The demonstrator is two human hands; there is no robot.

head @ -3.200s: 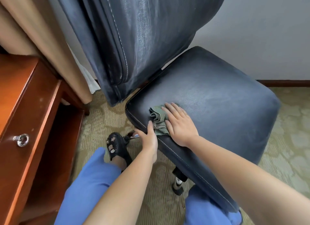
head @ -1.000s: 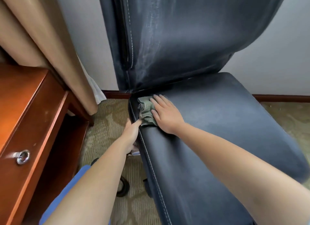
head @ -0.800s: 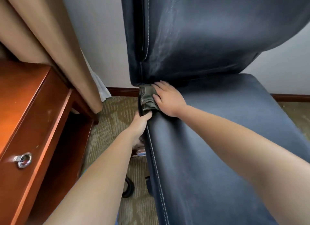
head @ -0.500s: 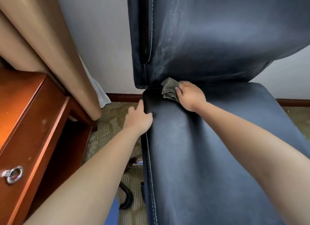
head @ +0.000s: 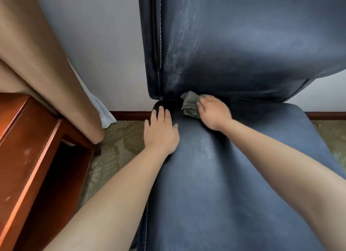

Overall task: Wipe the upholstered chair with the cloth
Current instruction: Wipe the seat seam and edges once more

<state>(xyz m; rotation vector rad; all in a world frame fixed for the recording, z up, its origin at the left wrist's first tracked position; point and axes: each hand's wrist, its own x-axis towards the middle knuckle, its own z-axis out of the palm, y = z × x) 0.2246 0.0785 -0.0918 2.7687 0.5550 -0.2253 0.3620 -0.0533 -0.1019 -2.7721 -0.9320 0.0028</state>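
Observation:
The dark blue upholstered chair [head: 234, 185] fills the middle and right of the head view, its backrest rising at the top. A crumpled grey-green cloth [head: 189, 104] lies at the back of the seat, right at the gap under the backrest. My right hand [head: 213, 111] presses on the cloth, its fingertips over the cloth's right side. My left hand [head: 161, 130] lies flat with straight fingers on the seat's rear left corner, holding nothing. White wipe streaks show on the backrest's left part.
A reddish wooden desk [head: 28, 157] stands at the left, close to the chair. A beige curtain [head: 43, 59] hangs above it, with a white sheer behind. Patterned carpet [head: 119, 147] lies between desk and chair. A grey wall with a dark skirting board is behind.
The cloth and my right hand have gone from the seat's left edge up to the gap under the backrest, then rightward along it. My left hand moved from the seat's side onto its top.

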